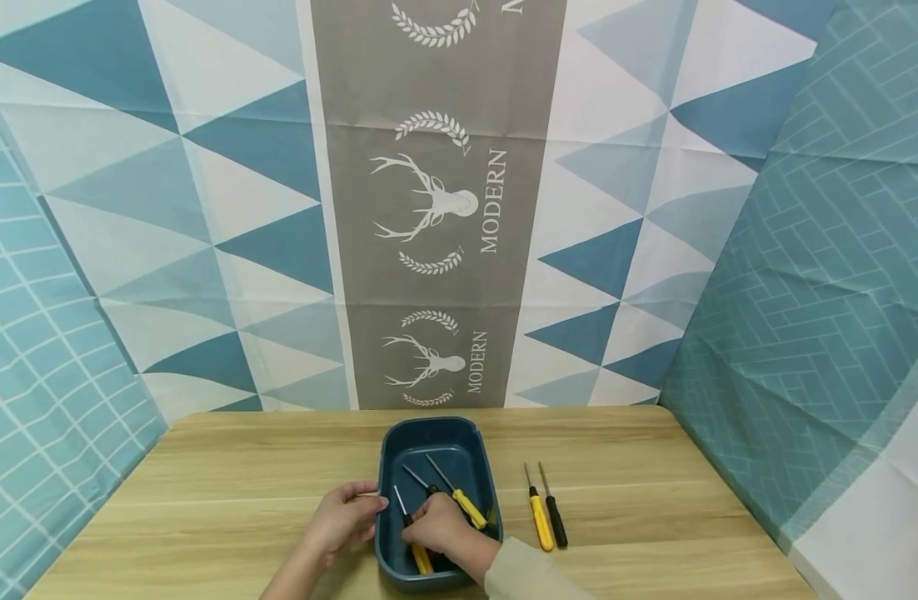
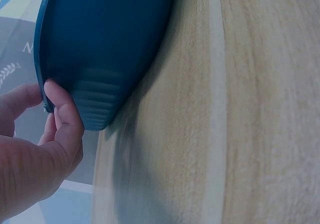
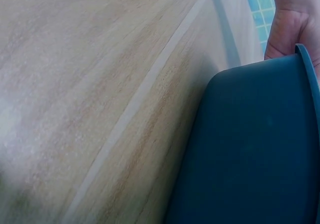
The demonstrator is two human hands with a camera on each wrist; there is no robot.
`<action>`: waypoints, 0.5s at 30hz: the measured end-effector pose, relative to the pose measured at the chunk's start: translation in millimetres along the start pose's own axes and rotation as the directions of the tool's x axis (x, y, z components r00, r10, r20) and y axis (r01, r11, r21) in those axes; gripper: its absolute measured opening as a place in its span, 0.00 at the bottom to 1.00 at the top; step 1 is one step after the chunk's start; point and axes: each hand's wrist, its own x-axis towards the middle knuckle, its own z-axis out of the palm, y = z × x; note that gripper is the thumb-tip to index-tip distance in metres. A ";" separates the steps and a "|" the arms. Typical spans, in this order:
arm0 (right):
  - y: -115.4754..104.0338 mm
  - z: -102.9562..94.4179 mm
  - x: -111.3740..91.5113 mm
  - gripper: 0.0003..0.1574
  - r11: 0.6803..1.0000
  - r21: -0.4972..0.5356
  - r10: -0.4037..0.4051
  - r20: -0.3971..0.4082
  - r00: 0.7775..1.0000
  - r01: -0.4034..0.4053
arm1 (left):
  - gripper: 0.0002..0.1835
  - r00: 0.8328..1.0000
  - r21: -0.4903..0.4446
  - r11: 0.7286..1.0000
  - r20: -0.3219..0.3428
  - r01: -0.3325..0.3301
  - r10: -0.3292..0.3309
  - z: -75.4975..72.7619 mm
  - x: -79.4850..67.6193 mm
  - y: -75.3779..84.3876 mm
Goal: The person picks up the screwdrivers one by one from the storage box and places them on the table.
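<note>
A dark blue tray [image 1: 390, 467] stands on the wooden table [image 1: 241, 492] near its front edge. My left hand [image 1: 369, 504] grips the tray's left rim, with the fingers [image 2: 62, 106] on the ribbed outer wall [image 2: 105, 49] and the thumb over the edge. My right hand [image 1: 416, 533] is inside the tray, its fingers curled down on a yellow-handled screwdriver [image 1: 421, 560] whose shaft sticks out past the knuckles. Another yellow-handled screwdriver [image 1: 462, 498] and a black-handled one [image 1: 416, 478] lie in the tray beside that hand. The right wrist view shows only the tray wall [image 3: 250, 149] and the left hand [image 3: 290, 24].
Two more screwdrivers lie side by side on the table right of the tray, one yellow-handled [image 1: 540, 518] and one black-handled [image 1: 556, 520]. Patterned blue and grey cloth [image 1: 436, 208] hangs behind and on both sides of the table.
</note>
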 end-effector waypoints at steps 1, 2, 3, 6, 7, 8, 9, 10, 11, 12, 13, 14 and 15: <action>-0.1 -0.4 0.0 0.09 1.000 0.003 0.006 0.003 1.000 -0.006 | 0.29 1.000 0.001 1.000 0.000 0.000 0.000 0.0 -0.2 0.1; -0.3 -0.7 0.0 0.09 1.000 0.007 0.009 0.005 1.000 -0.009 | 0.29 1.000 0.001 1.000 0.000 0.000 0.000 -0.1 -0.2 0.2; -0.6 -1.2 -0.2 0.09 1.000 0.014 0.014 0.006 1.000 -0.014 | 0.29 1.000 0.001 1.000 0.001 0.000 0.000 -0.1 -0.3 0.3; -2.5 -3.8 -1.2 0.10 0.999 0.033 0.028 0.018 0.999 -0.028 | 0.29 1.000 -0.001 1.000 0.003 -0.002 0.002 0.1 -0.2 0.7; -2.9 -4.7 -1.3 0.10 0.999 0.038 0.032 0.021 0.999 -0.033 | 0.29 1.000 0.000 1.000 0.003 -0.001 0.001 0.1 -0.3 0.9; -3.3 -5.6 -1.6 0.11 0.998 0.044 0.036 0.024 0.999 -0.038 | 0.29 1.000 -0.002 1.000 0.003 0.000 0.000 0.2 -0.2 0.9; -3.7 -6.5 -2.1 0.11 0.998 0.050 0.039 0.026 0.999 -0.040 | 0.29 1.000 -0.001 1.000 0.002 0.002 -0.002 0.2 -0.2 0.9; -3.9 -7.3 -2.4 0.11 0.998 0.052 0.040 0.029 0.999 -0.042 | 0.29 1.000 0.000 1.000 0.000 0.004 -0.004 0.1 -0.3 0.9; -3.7 -7.8 -2.5 0.11 0.997 0.057 0.040 0.032 0.999 -0.042 | 0.29 1.000 0.002 1.000 0.000 0.007 -0.007 0.0 -0.5 0.9; -3.3 -8.1 -2.5 0.11 0.997 0.061 0.039 0.034 0.999 -0.041 | 0.29 1.000 0.001 1.000 -0.001 0.008 -0.008 -0.1 -0.5 0.9; -2.9 -8.6 -2.6 0.11 0.997 0.070 0.037 0.035 0.999 -0.039 | 0.29 1.000 0.002 1.000 -0.002 0.008 -0.008 -0.1 -0.6 0.8; -2.3 -8.8 -2.4 0.11 0.996 0.078 0.035 0.037 0.999 -0.037 | 0.29 1.000 0.003 1.000 -0.004 0.009 -0.009 -0.2 -0.5 0.6; -1.6 -9.1 -2.3 0.11 0.996 0.086 0.031 0.037 0.999 -0.034 | 0.29 1.000 0.003 1.000 -0.004 0.009 -0.009 -0.2 -0.5 0.6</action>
